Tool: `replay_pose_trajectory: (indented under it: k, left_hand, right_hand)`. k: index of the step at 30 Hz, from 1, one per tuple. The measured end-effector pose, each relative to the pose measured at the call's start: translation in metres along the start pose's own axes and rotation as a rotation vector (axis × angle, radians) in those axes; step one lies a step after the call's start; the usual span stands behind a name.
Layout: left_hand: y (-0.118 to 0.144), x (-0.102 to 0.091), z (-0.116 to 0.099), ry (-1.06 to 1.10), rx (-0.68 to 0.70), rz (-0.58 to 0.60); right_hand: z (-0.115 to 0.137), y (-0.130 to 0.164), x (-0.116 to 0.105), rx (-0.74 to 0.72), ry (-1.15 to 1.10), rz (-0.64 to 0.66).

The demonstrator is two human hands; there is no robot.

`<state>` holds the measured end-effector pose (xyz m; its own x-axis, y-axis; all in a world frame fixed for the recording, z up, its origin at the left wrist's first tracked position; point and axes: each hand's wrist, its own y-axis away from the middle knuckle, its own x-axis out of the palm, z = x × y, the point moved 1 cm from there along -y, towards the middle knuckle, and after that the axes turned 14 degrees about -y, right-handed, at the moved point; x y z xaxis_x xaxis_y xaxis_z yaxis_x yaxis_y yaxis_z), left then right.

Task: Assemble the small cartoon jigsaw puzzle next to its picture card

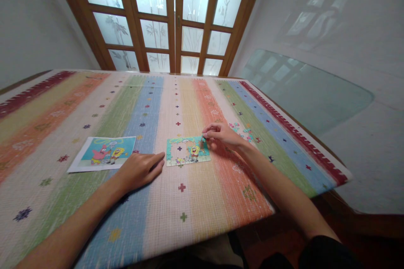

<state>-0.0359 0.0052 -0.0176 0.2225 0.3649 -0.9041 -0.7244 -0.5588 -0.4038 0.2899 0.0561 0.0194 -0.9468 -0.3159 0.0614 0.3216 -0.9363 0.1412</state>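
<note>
A small, partly assembled jigsaw puzzle (188,151) with a cartoon picture lies on the striped tablecloth (176,105). My right hand (222,133) pinches a puzzle piece at the puzzle's upper right corner. My left hand (141,168) rests flat on the cloth, fingers together, its fingertips just left of the puzzle. A printed reference picture (104,153) of the same cartoon lies to the left of that hand. Several loose puzzle pieces (243,131) sit on the cloth behind my right hand.
The table's right edge (303,134) drops off to a white floor holding a glass panel (303,88). A wooden door with frosted panes (176,21) stands behind the table. The table's near edge is by my body.
</note>
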Motion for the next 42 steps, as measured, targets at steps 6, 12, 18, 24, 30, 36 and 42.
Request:
replay_pose_trajectory:
  k: [6, 12, 18, 24, 30, 36, 42]
  left_hand:
    - [0.0, -0.001, 0.0, 0.003, -0.011, -0.001]
    - [-0.002, -0.002, 0.0, 0.001, -0.006, -0.011]
    - [0.0, 0.0, 0.002, 0.025, -0.021, -0.008]
    - [-0.001, -0.001, 0.001, -0.029, 0.003, -0.028]
    - [0.001, 0.001, 0.002, 0.0, -0.007, -0.022]
    - [0.002, 0.002, 0.003, 0.013, -0.024, -0.01]
    - [-0.001, -0.001, 0.001, 0.006, -0.011, -0.027]
  right_hand:
    - [-0.006, 0.001, 0.002, 0.006, 0.001, -0.016]
    - [-0.017, -0.001, 0.0, 0.037, 0.1, 0.041]
    - [-0.021, -0.001, -0.003, 0.04, 0.228, 0.089]
    - [-0.02, 0.001, -0.001, -0.022, 0.352, 0.083]
    - [-0.021, 0.002, 0.002, -0.099, 0.517, 0.079]
    - [-0.022, 0.001, 0.002, -0.139, 0.543, 0.085]
    - [-0.022, 0.001, 0.003, -0.129, 0.561, 0.062]
